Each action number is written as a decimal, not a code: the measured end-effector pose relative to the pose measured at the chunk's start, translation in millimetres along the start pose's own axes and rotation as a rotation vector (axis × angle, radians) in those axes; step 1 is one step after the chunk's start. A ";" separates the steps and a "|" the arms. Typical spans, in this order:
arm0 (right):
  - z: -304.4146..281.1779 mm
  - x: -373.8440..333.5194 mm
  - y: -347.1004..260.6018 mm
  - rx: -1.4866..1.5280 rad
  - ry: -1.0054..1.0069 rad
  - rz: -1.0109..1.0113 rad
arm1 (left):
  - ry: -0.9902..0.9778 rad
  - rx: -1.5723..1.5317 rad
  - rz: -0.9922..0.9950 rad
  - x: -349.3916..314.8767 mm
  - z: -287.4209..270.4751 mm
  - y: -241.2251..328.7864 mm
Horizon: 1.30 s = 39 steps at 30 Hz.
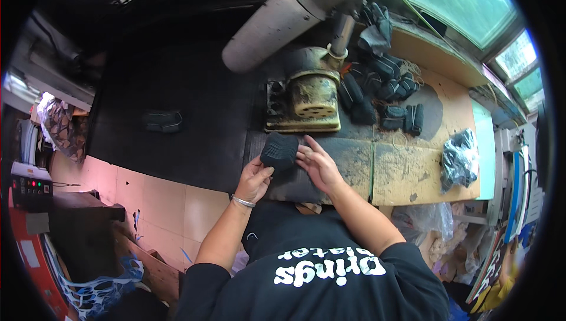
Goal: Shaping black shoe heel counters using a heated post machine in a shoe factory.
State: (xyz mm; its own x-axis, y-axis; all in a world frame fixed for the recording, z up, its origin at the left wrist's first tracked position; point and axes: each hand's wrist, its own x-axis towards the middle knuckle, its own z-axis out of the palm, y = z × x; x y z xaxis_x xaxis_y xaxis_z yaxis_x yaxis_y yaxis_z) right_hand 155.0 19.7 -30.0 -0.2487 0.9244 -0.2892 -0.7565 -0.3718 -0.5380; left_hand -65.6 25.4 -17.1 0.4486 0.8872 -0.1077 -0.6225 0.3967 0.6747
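A stack of thin black cut pieces (279, 151), with layered edges showing, sits upright at the table's front edge. My left hand (253, 182) is closed on the stack's lower left side, thumb in front. My right hand (319, 166) has its fingers stretched out and apart, with the fingertips against or very near the stack's right side. Just beyond the stack stands a stained, cream-coloured machine (314, 95) with a perforated round part and a flat base. Whatever lies behind the stack is hidden.
A thick grey machine arm (271, 26) hangs over the table. Tied black bundles (394, 117) crowd the table at the right, with a plastic-wrapped bundle (460, 160) nearer me. Another tied bundle (164, 121) lies on the black surface at left. A control box (32, 186) stands far left.
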 end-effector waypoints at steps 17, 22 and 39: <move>-43.9 -22.8 23.2 -0.992 -0.064 -0.352 | 0.312 0.694 0.735 133.7 -3.6 116.2; -43.9 -22.1 19.2 -0.999 -0.085 -0.334 | 0.349 0.813 0.768 144.7 8.8 116.0; -45.7 -22.2 22.5 -0.985 -0.072 -0.352 | 0.437 0.911 0.891 125.9 23.2 124.4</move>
State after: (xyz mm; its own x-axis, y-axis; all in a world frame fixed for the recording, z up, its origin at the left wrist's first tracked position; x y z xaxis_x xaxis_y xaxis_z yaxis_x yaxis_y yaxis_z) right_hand 171.2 -13.1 -71.9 -0.1696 0.9847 0.0390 0.0260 0.0440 -0.9987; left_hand -71.7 181.0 70.3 -0.2278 0.8285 0.5116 0.1282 -0.4953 0.8592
